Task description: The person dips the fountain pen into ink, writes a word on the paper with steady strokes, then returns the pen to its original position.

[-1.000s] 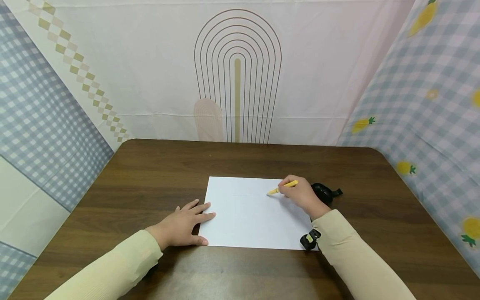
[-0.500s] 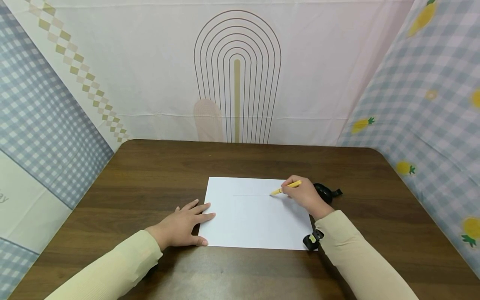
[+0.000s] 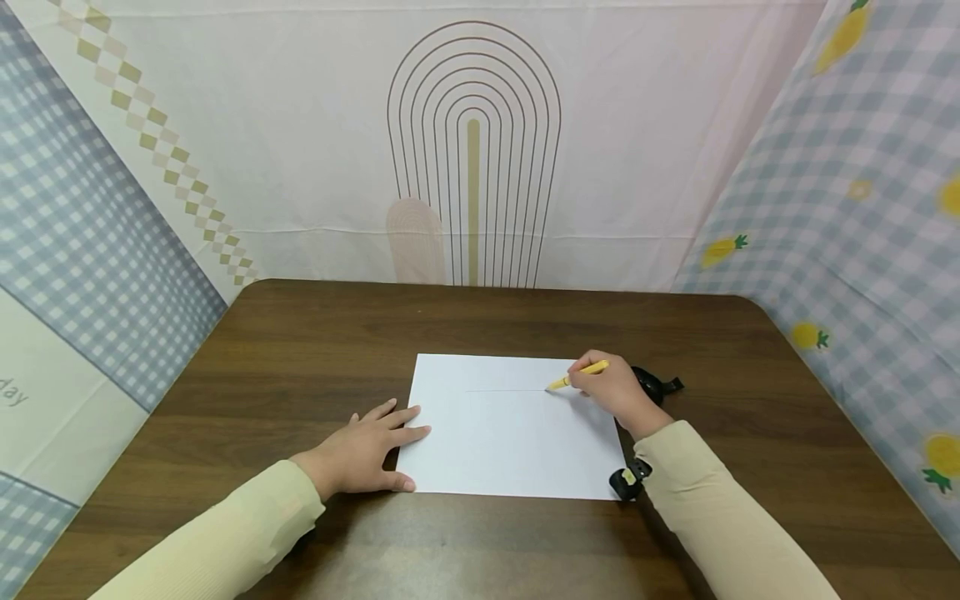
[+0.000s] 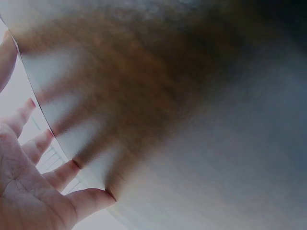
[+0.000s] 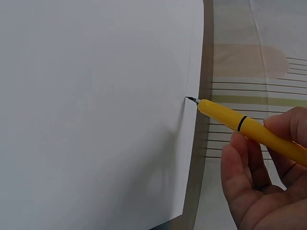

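Note:
A white sheet of paper [image 3: 502, 446] lies on the brown table [image 3: 330, 333]. My left hand [image 3: 363, 454] rests with spread fingers at the sheet's left edge, some fingertips on the paper. My right hand [image 3: 618, 396] pinches a yellow fountain pen [image 5: 223, 114] over the upper right part of the sheet. In the right wrist view the metal nib [image 5: 193, 99] touches the paper at the end of a thin line [image 3: 506, 391]. That line runs nearly level from the left. The left wrist view shows the left hand [image 4: 31, 191] against a dim tabletop.
Just beyond the right wrist sits a rounded black object [image 3: 651, 385] with a short strap, partly hidden by the hand. A small black device [image 3: 628, 481] is strapped at the right cuff. Patterned cloths [image 3: 637, 150] hang behind the table and at both sides.
My right hand has slid slightly to the right with the fountain pen, and the thin line has grown longer to the right. The left hand stays in place.

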The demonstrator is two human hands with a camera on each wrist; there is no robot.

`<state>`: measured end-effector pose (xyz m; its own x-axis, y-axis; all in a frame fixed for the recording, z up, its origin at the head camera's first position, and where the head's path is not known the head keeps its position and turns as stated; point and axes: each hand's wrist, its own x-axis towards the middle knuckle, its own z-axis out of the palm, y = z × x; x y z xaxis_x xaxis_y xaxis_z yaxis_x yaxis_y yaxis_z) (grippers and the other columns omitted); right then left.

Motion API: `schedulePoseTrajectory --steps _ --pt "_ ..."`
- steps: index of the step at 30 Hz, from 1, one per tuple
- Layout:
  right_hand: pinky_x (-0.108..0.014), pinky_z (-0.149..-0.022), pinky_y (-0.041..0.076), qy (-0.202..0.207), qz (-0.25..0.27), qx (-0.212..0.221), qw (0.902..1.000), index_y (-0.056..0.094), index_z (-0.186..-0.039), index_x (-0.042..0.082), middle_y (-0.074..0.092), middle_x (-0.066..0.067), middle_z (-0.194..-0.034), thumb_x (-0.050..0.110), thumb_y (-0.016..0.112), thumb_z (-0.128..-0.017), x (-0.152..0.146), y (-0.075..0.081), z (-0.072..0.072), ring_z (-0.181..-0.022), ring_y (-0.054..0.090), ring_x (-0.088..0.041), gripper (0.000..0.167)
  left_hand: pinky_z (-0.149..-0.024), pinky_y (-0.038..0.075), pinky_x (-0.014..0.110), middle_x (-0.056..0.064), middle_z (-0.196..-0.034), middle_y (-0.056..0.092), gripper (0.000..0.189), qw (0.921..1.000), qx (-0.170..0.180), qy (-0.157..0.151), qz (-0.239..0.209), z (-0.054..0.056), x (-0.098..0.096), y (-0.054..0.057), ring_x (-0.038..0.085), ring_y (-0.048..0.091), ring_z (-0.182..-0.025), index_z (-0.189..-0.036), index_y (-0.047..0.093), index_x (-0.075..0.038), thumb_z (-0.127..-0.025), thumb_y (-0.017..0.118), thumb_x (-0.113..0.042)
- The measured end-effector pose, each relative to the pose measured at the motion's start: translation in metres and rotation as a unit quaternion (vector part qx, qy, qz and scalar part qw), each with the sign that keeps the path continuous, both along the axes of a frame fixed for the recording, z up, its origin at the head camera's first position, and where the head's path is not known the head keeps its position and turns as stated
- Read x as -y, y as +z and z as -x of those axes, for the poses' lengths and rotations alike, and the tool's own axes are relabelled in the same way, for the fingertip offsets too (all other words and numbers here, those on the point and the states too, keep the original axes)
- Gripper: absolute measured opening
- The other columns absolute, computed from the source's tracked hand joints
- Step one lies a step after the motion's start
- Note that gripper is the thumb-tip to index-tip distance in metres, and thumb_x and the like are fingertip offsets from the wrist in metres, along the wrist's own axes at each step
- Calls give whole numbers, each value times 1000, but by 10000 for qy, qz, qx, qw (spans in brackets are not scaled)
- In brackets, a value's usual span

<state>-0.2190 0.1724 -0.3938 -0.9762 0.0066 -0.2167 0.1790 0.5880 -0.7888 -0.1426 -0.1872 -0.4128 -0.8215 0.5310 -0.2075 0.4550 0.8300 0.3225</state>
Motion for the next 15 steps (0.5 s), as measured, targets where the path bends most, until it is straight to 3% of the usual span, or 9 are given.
schedulePoseTrajectory --steps 9,15 --pt "-28 -71 47 -55 44 15 10000 65 -99 6 62 -14 -111 18 63 -91 0 -2 1 -87 57 -24 15 -98 25 75 6 -156 32 76 10000 2 -2 -58 -1 1 1 40 22 -143 -144 49 -23 -80 71 -56" --pt "-34 -82 52 -207 230 5 9995 64 -101 5 63 -15 -113 18 61 -93 -2 -1 0 -93 60 -25 16 -99 24 75 5 -156 31 75 10000 15 5 -22 0 -1 -1 39 20 -144 -144 48 -23 -80 71 -54"
